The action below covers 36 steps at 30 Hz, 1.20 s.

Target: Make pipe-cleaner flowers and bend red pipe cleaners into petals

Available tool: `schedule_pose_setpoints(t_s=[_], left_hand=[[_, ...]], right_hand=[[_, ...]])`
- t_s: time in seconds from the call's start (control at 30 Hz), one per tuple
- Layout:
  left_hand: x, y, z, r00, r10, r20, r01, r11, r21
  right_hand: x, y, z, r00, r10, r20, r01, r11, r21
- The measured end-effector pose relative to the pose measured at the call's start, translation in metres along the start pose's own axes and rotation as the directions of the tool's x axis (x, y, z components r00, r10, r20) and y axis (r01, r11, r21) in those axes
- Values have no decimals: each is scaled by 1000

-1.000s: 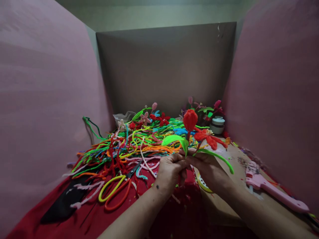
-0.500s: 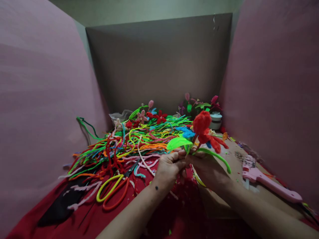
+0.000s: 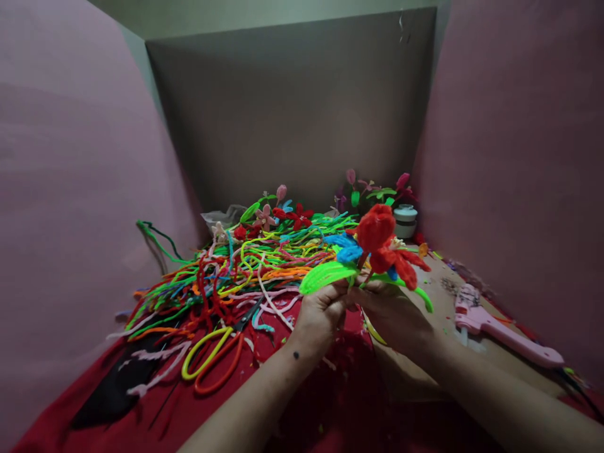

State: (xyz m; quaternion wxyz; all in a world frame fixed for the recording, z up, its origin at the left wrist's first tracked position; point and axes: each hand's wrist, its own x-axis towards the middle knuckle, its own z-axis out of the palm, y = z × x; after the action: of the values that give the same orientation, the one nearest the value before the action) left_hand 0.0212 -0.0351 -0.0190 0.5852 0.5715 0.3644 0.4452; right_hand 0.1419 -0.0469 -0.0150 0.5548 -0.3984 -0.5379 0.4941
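Between my two hands stands a small bunch of pipe-cleaner flowers (image 3: 376, 228), with a red bud on top, a red open flower and a blue one. My left hand (image 3: 321, 318) is closed, its thumb and fingers pinching the stems just under a bright green leaf (image 3: 328, 275). Close against it, my right hand (image 3: 394, 314) is closed round the same stems from the other side, its fingertips partly hidden. Another long green leaf (image 3: 422, 296) curves out over my right hand. The lower stem ends are hidden by my hands.
Many coloured pipe cleaners (image 3: 278, 261) lie heaped ahead and left. Yellow-and-orange scissors (image 3: 219, 362) lie on the red cloth (image 3: 189, 418). A pink glue gun (image 3: 504, 327) rests on cardboard (image 3: 438, 283) at right. Behind are a lidded jar (image 3: 404, 220) and finished flowers (image 3: 302, 217).
The leaf at left has swung lower and further left, and the flower bunch has tilted slightly. Both hands keep hold of the stems. The whole view has shifted a little.
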Motion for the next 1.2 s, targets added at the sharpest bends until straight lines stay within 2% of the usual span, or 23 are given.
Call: schedule_pose_setpoints(t_s=[0.1, 0.13, 0.2, 0.27, 0.37, 0.47, 0.57, 0.67, 0.8, 0.93, 1.07, 1.2], left_hand=[[-1, 4, -2, 999, 32, -1, -32, 999, 14], [0, 6, -3, 999, 47, -21, -47, 999, 12], [1, 8, -6, 995, 69, -76, -69, 998, 3], [3, 8, -9, 990, 83, -116, -83, 997, 6], [5, 9, -11, 986, 86, -141, -82, 996, 36], [4, 11, -10, 984, 109, -144, -101, 993, 65], [5, 12, -10, 982, 119, -148, -112, 992, 57], [8, 8, -14, 984, 111, -141, -104, 993, 56], [13, -2, -20, 988, 114, -104, -109, 993, 53], [14, -6, -16, 995, 10, -96, -25, 987, -158], [9, -1, -8, 999, -46, -25, 33, 923, -384], [4, -2, -5, 992, -75, 99, 109, 907, -406]], right_hand=[[-1, -3, -12, 997, 15, 74, -12, 999, -42], [-2, -4, -18, 993, 10, 115, 3, 994, -108], [-7, -6, -34, 994, -20, 105, 54, 941, -334], [-15, -5, -51, 995, -87, 46, 98, 838, -537], [-30, 3, -69, 986, -68, 153, 163, 601, -782], [-40, 13, -74, 962, -67, 263, 268, 394, -879], [-41, 22, -75, 947, -44, 319, 316, 314, -895], [-37, 26, -77, 951, -33, 307, 301, 314, -900], [-35, 17, -81, 966, -85, 245, 258, 413, -874], [-35, -2, -76, 970, -180, 165, 237, 532, -813], [-29, -11, -66, 972, -201, 120, 220, 611, -760], [-21, -16, -50, 963, -235, 134, 257, 637, -727]])
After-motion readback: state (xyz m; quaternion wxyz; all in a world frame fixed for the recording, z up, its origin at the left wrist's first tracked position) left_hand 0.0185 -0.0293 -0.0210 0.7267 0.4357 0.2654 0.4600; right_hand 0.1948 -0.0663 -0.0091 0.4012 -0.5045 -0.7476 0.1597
